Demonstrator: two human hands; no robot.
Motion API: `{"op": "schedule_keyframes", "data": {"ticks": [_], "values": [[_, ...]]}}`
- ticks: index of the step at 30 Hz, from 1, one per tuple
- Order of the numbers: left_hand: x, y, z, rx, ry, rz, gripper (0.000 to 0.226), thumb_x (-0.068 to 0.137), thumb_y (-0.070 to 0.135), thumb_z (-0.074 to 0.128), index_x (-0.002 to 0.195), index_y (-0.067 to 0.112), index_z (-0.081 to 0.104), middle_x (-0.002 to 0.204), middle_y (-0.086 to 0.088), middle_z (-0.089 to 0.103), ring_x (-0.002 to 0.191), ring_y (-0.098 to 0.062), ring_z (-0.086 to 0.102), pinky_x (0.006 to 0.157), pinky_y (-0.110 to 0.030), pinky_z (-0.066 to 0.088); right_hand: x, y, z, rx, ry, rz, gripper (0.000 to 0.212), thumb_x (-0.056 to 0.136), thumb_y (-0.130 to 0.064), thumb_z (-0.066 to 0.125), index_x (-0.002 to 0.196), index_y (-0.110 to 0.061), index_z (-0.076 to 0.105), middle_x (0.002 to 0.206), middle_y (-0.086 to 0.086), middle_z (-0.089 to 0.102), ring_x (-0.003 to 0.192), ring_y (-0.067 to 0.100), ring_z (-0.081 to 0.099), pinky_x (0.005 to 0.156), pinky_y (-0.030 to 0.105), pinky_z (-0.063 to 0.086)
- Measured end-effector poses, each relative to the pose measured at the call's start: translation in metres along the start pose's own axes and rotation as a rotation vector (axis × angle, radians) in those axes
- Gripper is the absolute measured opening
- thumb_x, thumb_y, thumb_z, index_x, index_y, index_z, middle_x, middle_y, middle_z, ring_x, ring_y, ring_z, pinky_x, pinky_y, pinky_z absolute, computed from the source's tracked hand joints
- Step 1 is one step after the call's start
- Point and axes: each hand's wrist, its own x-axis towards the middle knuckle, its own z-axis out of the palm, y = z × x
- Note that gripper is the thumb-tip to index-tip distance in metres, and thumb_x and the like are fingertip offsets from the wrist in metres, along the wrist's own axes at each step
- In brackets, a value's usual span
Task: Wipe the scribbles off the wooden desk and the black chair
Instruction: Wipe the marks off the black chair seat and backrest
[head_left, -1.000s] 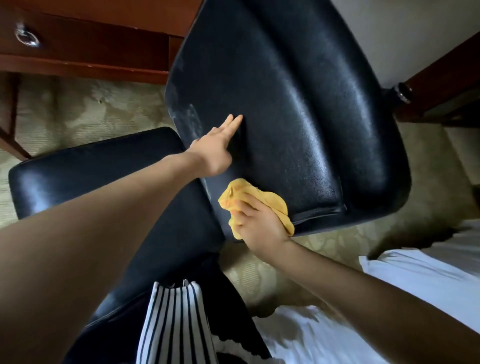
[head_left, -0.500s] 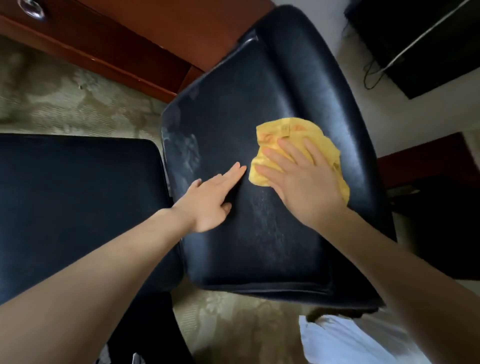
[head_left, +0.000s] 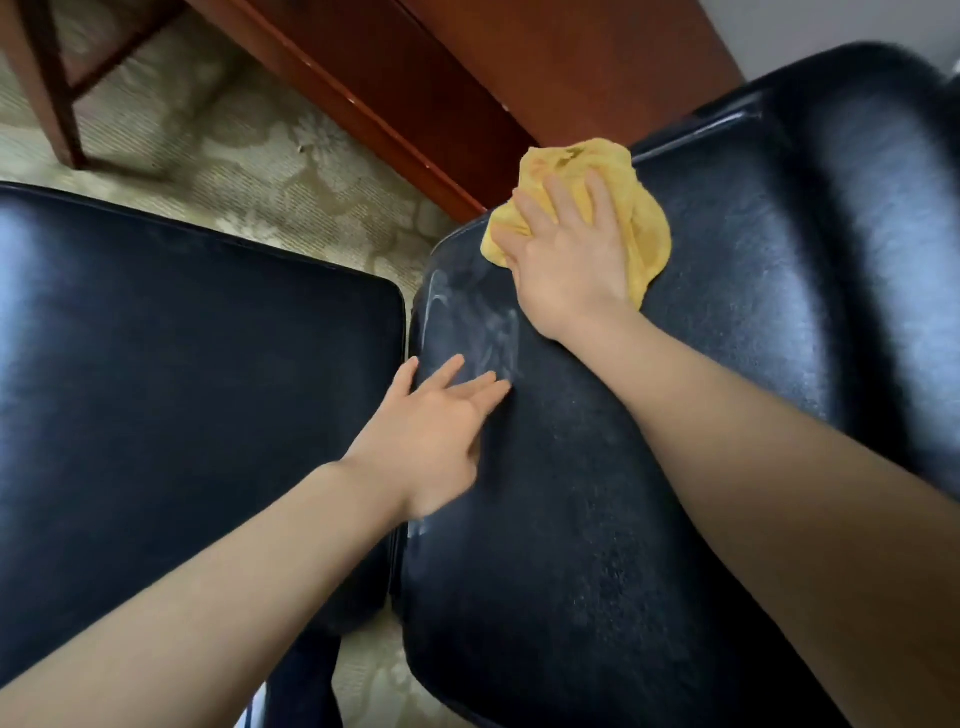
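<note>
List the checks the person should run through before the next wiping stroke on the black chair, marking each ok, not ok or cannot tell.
1. Crumpled yellow cloth pressed flat under the right hand: ok.
2. Left hand laid flat on the black leather chair back to brace it: ok.
3. Whitish scribble smears gone from the chair back: not ok; they show between the two hands.
4. Cloth over the smears: not ok; it lies beyond them, near the chair's upper corner.
5. Clean cloth face turned to the leather: cannot tell; the underside is hidden.
6. Red-brown wooden desk wiped: cannot tell; its top is out of view.
</note>
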Motion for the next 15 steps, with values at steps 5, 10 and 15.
{"op": "schedule_keyframes", "data": {"ticks": [5, 10, 15], "values": [[-0.001, -0.022, 0.002, -0.062, 0.055, -0.2, 0.059, 0.093, 0.01, 0.034, 0.148, 0.028, 0.023, 0.157, 0.01, 0.018, 0.147, -0.017, 0.001, 0.117, -0.047, -0.002, 0.007, -0.037, 0.005, -0.097, -0.115, -0.123, 0.05, 0.097, -0.041, 0.037, 0.146, -0.034, 0.029, 0.16, 0.003, 0.005, 0.145, 0.03, -0.004, 0.113, 0.054, -0.008], [0.002, -0.034, -0.01, -0.138, 0.046, -0.29, 0.063, 0.088, 0.002, 0.033, 0.146, 0.028, 0.03, 0.157, 0.006, 0.02, 0.147, -0.022, 0.003, 0.117, -0.049, 0.001, -0.032, -0.072, 0.008, -0.156, -0.295, -0.381, 0.053, 0.095, -0.041, 0.043, 0.145, -0.031, 0.034, 0.158, 0.0, 0.013, 0.145, 0.026, -0.004, 0.113, 0.052, -0.01], [0.014, -0.028, -0.019, -0.209, 0.019, -0.216, 0.064, 0.089, 0.004, 0.035, 0.149, 0.024, 0.02, 0.16, 0.0, 0.004, 0.147, -0.022, 0.002, 0.117, -0.048, 0.007, -0.086, -0.039, 0.005, 0.032, -0.211, -0.583, 0.031, 0.092, -0.035, 0.055, 0.123, -0.041, 0.058, 0.14, -0.008, 0.048, 0.138, 0.018, 0.033, 0.115, 0.047, 0.004]]}}
